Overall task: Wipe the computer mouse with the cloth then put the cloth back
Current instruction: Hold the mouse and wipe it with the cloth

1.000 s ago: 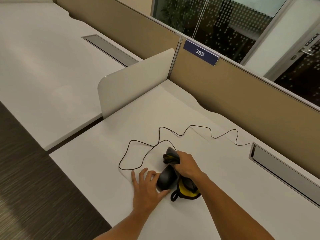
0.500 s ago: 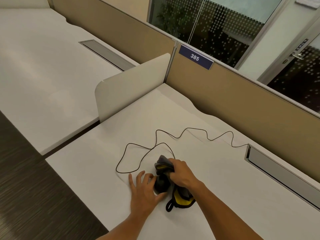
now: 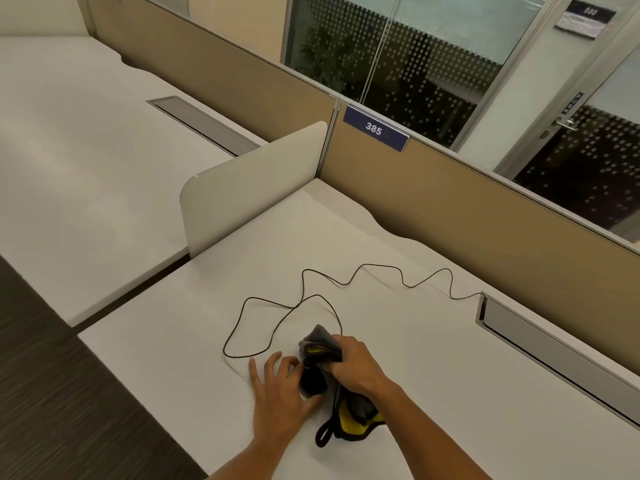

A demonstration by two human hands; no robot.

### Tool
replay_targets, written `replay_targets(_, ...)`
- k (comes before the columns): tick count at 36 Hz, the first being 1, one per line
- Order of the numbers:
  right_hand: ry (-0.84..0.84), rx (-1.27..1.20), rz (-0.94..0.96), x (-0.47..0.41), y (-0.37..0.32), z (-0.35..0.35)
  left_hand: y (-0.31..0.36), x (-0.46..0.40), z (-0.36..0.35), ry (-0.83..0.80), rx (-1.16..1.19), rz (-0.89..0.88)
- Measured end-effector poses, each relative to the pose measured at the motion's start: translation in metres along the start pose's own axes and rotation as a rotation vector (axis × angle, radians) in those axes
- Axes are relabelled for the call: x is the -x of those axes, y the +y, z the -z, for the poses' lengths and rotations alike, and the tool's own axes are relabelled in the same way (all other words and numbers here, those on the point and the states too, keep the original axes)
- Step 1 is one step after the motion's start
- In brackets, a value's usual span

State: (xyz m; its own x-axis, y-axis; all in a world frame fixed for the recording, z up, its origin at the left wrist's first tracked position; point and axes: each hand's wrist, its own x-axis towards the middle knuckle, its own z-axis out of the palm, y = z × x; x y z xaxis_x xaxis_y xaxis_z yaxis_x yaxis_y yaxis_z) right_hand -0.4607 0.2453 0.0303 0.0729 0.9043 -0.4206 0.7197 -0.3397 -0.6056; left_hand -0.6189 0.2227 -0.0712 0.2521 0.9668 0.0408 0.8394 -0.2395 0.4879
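A black wired computer mouse (image 3: 312, 382) lies on the white desk (image 3: 433, 358) near its front edge. My left hand (image 3: 278, 398) rests flat against the mouse's left side, thumb at its near end, fingers spread. My right hand (image 3: 356, 368) is closed on a grey and yellow cloth (image 3: 320, 344) and presses it over the top and right of the mouse. More of the cloth, yellow with a black loop, trails on the desk under my right wrist. The mouse's thin black cable (image 3: 277, 313) loops away across the desk.
The cable runs to a grey slot (image 3: 554, 344) in the desk at the right. A tan partition (image 3: 485, 216) with a blue "385" plate (image 3: 375, 128) stands behind. A white divider panel (image 3: 249, 188) rises at the left, with another desk beyond it. Dark floor lies lower left.
My right hand has drawn the cloth back over the mouse toward me, covering more of it. My left hand stays against the mouse. The camera has shifted slightly.
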Motion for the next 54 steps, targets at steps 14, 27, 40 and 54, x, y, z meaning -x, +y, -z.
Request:
replay_targets(14,0.304,-0.591,-0.196,0.017,0.035,0.030,-0.001,-0.001,0.003,-0.055,-0.002,0.003)
replay_targets(27,0.352,-0.419,-0.238,-0.023,0.037,0.044,0.000,0.001,0.008,-0.077,0.002,0.013)
replay_targets(40,0.118,0.265,-0.092,-0.053,-0.008,0.006,-0.001,0.000,0.002,-0.020,-0.005,-0.016)
replay_targets(54,0.024,0.202,-0.026,-0.044,-0.015,0.003,0.001,-0.001,0.005,-0.021,-0.010,0.002)
